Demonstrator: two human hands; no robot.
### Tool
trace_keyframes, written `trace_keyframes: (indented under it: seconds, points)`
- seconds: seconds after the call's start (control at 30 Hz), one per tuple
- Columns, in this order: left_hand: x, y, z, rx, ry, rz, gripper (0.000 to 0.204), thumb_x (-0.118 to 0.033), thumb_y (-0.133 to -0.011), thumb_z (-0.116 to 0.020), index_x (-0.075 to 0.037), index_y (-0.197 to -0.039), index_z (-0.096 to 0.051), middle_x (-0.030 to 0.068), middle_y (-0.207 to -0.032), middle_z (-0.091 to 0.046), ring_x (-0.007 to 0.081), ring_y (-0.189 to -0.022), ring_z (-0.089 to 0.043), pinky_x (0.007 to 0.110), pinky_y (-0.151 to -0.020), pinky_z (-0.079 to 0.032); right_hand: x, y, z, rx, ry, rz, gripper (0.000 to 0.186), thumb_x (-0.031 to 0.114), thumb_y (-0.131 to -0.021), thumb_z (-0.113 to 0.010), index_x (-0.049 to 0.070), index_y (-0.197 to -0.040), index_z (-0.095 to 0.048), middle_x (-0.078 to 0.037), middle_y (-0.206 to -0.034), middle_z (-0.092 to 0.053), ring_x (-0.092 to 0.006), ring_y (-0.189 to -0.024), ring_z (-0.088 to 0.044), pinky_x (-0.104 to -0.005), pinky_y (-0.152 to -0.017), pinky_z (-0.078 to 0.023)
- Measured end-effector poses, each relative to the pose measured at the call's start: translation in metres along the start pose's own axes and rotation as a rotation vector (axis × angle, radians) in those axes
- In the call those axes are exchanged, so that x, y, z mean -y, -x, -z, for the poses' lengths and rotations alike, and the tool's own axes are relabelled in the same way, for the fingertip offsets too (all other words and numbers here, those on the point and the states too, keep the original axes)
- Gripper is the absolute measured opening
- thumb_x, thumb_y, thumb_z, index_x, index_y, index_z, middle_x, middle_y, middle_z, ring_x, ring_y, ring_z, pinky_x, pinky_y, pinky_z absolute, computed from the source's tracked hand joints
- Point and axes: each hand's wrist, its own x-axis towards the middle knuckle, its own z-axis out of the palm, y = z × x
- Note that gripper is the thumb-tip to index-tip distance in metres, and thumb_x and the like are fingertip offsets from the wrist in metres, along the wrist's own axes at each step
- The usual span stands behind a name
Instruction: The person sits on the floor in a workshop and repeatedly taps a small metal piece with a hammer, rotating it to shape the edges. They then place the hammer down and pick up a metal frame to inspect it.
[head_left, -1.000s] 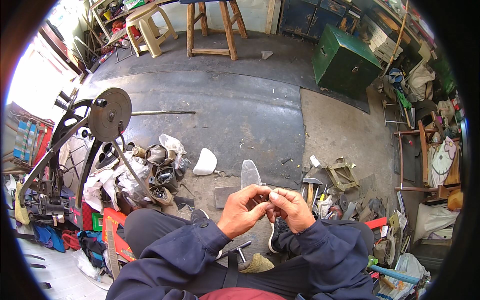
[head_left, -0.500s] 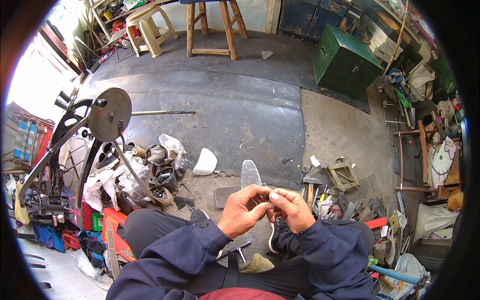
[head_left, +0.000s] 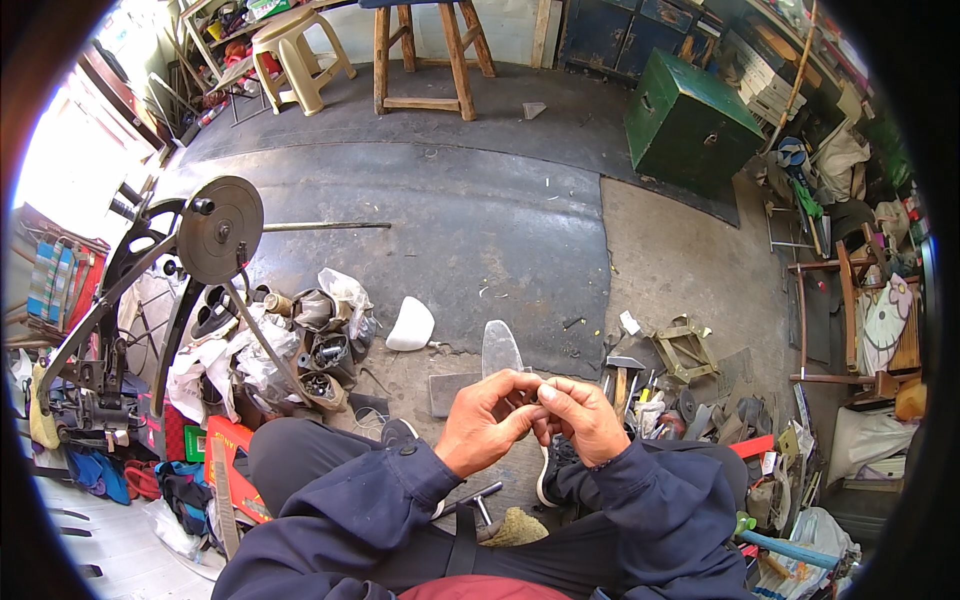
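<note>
My left hand [head_left: 488, 422] and my right hand [head_left: 582, 418] meet in front of me above the floor, fingertips close together. Thumbs and fingers are pinched on both, and whatever they hold is too small or hidden to name. Just beyond them a pale, translucent sole-shaped piece [head_left: 501, 346] shows on the floor, its lower end covered by my hands. Beside it lies a flat grey block [head_left: 452, 393]. Between my legs are a metal T-shaped tool [head_left: 482, 500] and a rough yellowish lump [head_left: 518, 527].
At left stands a black hand-cranked machine [head_left: 222, 230], with plastic bags and pots of small parts [head_left: 325, 350] by it. A hammer [head_left: 624, 375] and a metal frame [head_left: 686, 350] lie at right. Farther off are a green chest [head_left: 690, 120], a plastic stool [head_left: 295, 60] and a wooden stool [head_left: 425, 60].
</note>
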Motion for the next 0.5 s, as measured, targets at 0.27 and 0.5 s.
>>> trace_keyframes:
  seconds: [0.27, 0.5]
  points:
    - [0.0008, -0.0003, -0.0001, -0.002, 0.012, 0.016, 0.022, 0.0, -0.095, -0.067, 0.0, -0.118, -0.063, 0.0061, -0.093, -0.07, 0.0109, -0.078, -0.071, 0.024, -0.067, -0.054, 0.0003, -0.0001, -0.0003, 0.0, -0.001, -0.009, 0.029, 0.03, -0.105, -0.059, 0.003, -0.097, -0.067, -0.003, -0.076, -0.064, -0.01, -0.066, -0.06, -0.0248, -0.063, -0.05]
    - [0.0008, 0.0, 0.0002, -0.001, 0.021, 0.032, 0.022, 0.0, -0.095, -0.067, 0.001, -0.117, -0.063, 0.0063, -0.093, -0.07, 0.0108, -0.078, -0.071, 0.024, -0.067, -0.054, 0.0019, 0.0006, -0.0015, 0.001, 0.002, 0.003, 0.03, 0.031, -0.105, -0.059, 0.003, -0.097, -0.066, -0.003, -0.077, -0.064, -0.0096, -0.066, -0.06, -0.0243, -0.063, -0.05]
